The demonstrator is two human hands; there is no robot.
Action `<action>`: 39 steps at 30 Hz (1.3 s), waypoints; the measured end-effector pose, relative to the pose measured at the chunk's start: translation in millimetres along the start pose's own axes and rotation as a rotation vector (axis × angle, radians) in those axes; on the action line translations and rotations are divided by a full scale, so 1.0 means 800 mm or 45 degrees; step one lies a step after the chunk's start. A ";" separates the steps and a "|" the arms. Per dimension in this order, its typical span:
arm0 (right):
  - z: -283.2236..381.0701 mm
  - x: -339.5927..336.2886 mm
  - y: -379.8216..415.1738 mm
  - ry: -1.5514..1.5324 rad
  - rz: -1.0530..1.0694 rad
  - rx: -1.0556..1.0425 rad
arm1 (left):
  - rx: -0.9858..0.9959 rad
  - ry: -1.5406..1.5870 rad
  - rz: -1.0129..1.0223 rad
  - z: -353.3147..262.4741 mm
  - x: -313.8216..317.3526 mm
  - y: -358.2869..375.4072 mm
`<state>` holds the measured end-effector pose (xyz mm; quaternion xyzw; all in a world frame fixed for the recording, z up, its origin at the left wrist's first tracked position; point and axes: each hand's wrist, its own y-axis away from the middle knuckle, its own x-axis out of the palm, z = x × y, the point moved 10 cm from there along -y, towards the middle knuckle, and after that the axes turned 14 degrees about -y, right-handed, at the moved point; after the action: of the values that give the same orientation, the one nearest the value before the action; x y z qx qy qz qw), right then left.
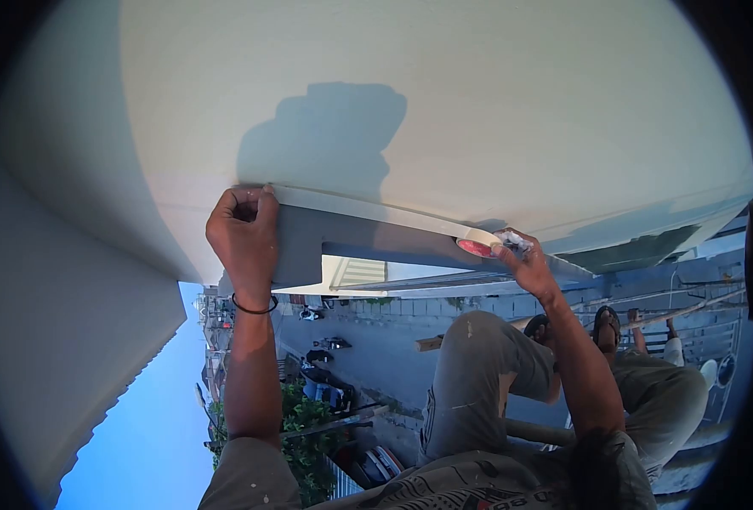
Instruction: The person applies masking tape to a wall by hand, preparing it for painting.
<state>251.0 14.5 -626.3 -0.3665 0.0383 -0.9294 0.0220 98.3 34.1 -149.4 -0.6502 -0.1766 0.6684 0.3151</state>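
A pale strip of masking tape [368, 207] stretches along the edge where the cream wall [521, 110] meets a grey band [300, 242]. My left hand [247, 234] is closed at the strip's left end, thumb and fingertips pinched on it against the wall edge. At the other end, my right hand [527, 263] grips the roll of masking tape [478, 243], which has a red inner core. Between the two hands the strip runs nearly straight from the roll. Whitish material, which I cannot make out, shows on the fingers of my right hand.
My bent knees [474, 365] are below the wall edge. Wooden or bamboo poles [538, 432] run beside and beneath me. Far below lie a street [402, 327], parked vehicles and a green tree [308, 421]. A roof eave [62, 314] slopes at the left.
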 end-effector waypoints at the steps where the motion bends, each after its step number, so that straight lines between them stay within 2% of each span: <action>1: 0.000 0.000 -0.001 0.006 0.000 0.001 | 0.005 -0.005 0.004 0.000 0.000 0.000; 20: -0.001 0.002 -0.012 -0.029 -0.001 0.001 | -0.079 0.112 0.077 0.008 0.009 -0.003; 39: -0.007 0.004 -0.014 -0.163 -0.024 0.018 | -0.315 0.217 0.127 0.041 0.017 -0.006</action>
<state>244.7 26.0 -627.3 -0.4253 0.0267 -0.9045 0.0183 67.5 52.0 -153.4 -0.7463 -0.1976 0.5989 0.2130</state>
